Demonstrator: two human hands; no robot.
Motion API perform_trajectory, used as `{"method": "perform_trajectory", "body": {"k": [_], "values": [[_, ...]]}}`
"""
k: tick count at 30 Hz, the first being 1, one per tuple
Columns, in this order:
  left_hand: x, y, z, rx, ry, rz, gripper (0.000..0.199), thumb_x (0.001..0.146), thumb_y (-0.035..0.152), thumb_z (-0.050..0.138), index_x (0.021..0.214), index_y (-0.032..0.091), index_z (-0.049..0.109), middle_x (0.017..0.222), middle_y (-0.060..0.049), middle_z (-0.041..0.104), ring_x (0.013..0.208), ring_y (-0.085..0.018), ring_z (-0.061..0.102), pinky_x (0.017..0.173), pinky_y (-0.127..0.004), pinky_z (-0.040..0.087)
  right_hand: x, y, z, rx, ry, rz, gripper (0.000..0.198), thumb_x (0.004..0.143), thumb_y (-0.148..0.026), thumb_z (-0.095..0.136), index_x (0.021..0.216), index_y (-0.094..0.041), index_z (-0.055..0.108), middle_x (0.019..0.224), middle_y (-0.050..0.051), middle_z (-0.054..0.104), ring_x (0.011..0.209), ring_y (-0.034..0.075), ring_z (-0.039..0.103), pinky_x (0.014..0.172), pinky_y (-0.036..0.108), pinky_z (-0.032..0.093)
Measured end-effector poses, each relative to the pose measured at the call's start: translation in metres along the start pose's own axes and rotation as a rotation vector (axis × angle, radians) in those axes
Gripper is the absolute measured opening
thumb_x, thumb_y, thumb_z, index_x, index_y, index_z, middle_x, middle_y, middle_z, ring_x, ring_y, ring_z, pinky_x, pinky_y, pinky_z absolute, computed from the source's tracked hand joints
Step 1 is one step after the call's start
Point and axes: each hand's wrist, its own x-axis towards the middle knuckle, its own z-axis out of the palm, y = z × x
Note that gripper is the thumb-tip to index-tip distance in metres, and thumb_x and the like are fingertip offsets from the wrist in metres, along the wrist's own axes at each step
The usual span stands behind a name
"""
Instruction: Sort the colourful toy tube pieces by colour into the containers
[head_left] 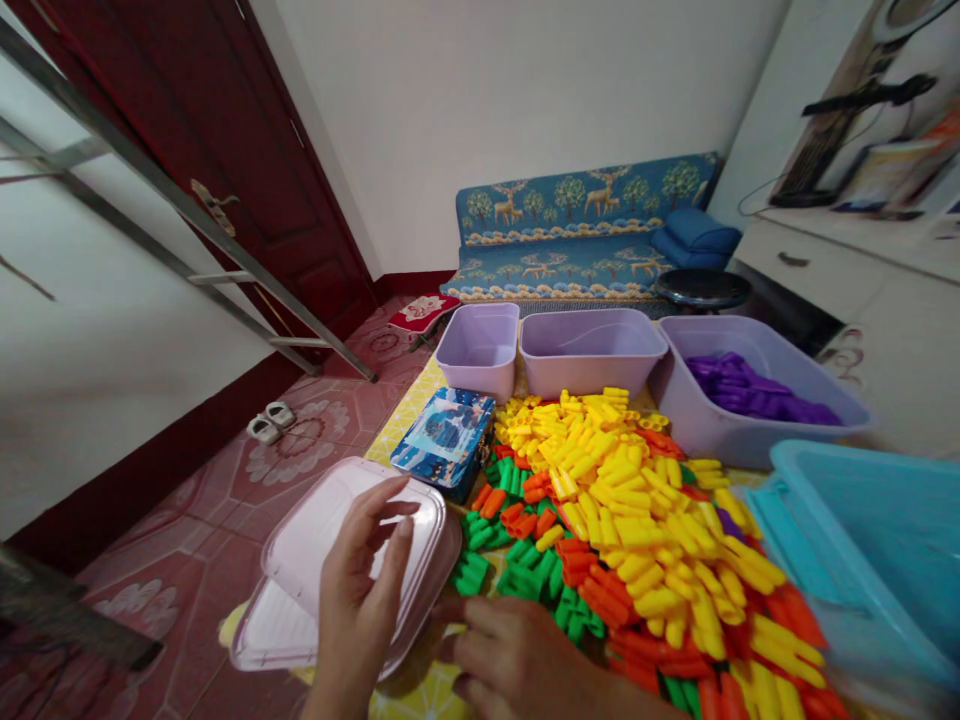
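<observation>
My left hand is raised over the clear pinkish plastic lids, its fingers curved and the thumb apart, with nothing between them. Low over the yellow patterned tablecloth is my right hand, palm down and blurred; its fingertips point left, and whether they hold anything is hidden. Beside it lie green plastic tube pieces and orange ones. A large heap of yellow tube pieces spreads to the right. Behind the lids lies a blue picture box.
Two lilac tubs stand at the back of the table. A larger lilac tub holds purple pieces. At the right is a turquoise bin. A metal ladder leans at the left; a sofa stands behind.
</observation>
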Motion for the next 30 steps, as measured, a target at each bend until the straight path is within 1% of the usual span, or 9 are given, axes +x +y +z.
{"method": "perform_trajectory", "body": {"k": [3,5,9,11,14,16,19,24,30], "values": [[-0.016,-0.004,0.02,0.044,-0.203,0.104,0.026,0.092,0.026,0.056,0.116,0.024,0.063,0.115,-0.008,0.064,0.102,-0.02,0.063,0.083,-0.031,0.053,-0.049,0.004,-0.045,-0.1,0.307,0.084,0.021,0.091,-0.016,0.05,0.107,-0.021,0.064,0.105,0.003,0.072,0.093,0.012,0.066,0.084,0.023,0.051],[-0.028,-0.008,0.036,0.069,-0.373,0.221,0.024,0.091,0.023,0.056,0.114,0.026,0.063,0.112,-0.007,0.066,0.105,-0.021,0.062,0.088,-0.034,0.052,-0.085,0.007,-0.064,-0.271,0.435,0.144,0.024,0.09,-0.014,0.053,0.11,-0.023,0.064,0.105,0.002,0.071,0.098,0.014,0.064,0.093,0.026,0.047],[-0.045,-0.015,0.065,0.162,-0.675,0.524,0.039,0.086,0.038,0.064,0.125,0.033,0.059,0.127,-0.007,0.062,0.127,-0.029,0.049,0.104,-0.049,0.044,-0.145,0.015,-0.068,-0.503,0.473,0.271,0.031,0.086,-0.018,0.057,0.115,-0.026,0.065,0.123,0.005,0.062,0.116,0.02,0.055,0.103,0.032,0.038],[-0.049,-0.017,0.077,0.27,-0.761,0.626,0.054,0.082,0.053,0.065,0.133,0.038,0.053,0.143,-0.005,0.051,0.138,-0.034,0.036,0.109,-0.058,0.035,-0.159,0.017,-0.06,-0.586,0.459,0.311,0.037,0.084,-0.022,0.06,0.121,-0.027,0.063,0.135,0.007,0.054,0.124,0.025,0.049,0.107,0.038,0.034],[-0.049,-0.02,0.094,0.434,-0.844,0.667,0.068,0.078,0.064,0.061,0.14,0.041,0.044,0.158,-0.004,0.029,0.145,-0.039,0.019,0.109,-0.066,0.029,-0.16,0.019,-0.048,-0.655,0.412,0.381,0.048,0.083,-0.025,0.062,0.131,-0.028,0.057,0.148,0.009,0.041,0.134,0.033,0.037,0.11,0.047,0.028],[-0.045,-0.021,0.103,0.496,-0.848,0.674,0.071,0.08,0.064,0.06,0.143,0.039,0.041,0.161,-0.004,0.022,0.147,-0.04,0.014,0.11,-0.068,0.026,-0.15,0.021,-0.043,-0.638,0.403,0.428,0.051,0.085,-0.022,0.059,0.135,-0.028,0.053,0.153,0.009,0.035,0.139,0.036,0.03,0.11,0.052,0.027],[-0.033,-0.025,0.112,0.536,-0.801,0.666,0.069,0.081,0.063,0.058,0.142,0.035,0.043,0.161,-0.005,0.022,0.147,-0.04,0.011,0.112,-0.069,0.02,-0.128,0.027,-0.042,-0.567,0.393,0.475,0.05,0.087,-0.014,0.052,0.136,-0.027,0.051,0.157,0.007,0.029,0.143,0.034,0.024,0.11,0.053,0.031],[-0.011,-0.032,0.121,0.502,-0.634,0.59,0.06,0.082,0.059,0.06,0.132,0.026,0.054,0.158,-0.013,0.022,0.146,-0.039,0.018,0.112,-0.065,0.025,-0.085,0.047,-0.053,-0.43,0.333,0.517,0.05,0.087,-0.004,0.042,0.131,-0.023,0.056,0.156,0.005,0.032,0.146,0.028,0.016,0.113,0.052,0.035],[0.008,-0.022,0.144,0.376,-0.405,0.379,0.051,0.089,0.031,0.058,0.137,0.021,0.045,0.15,-0.016,0.034,0.14,-0.031,0.034,0.112,-0.054,0.035,-0.041,0.081,-0.074,-0.27,0.215,0.588,0.054,0.085,0.001,0.034,0.132,-0.013,0.056,0.146,0.014,0.046,0.143,0.025,0.028,0.114,0.052,0.035]]}}
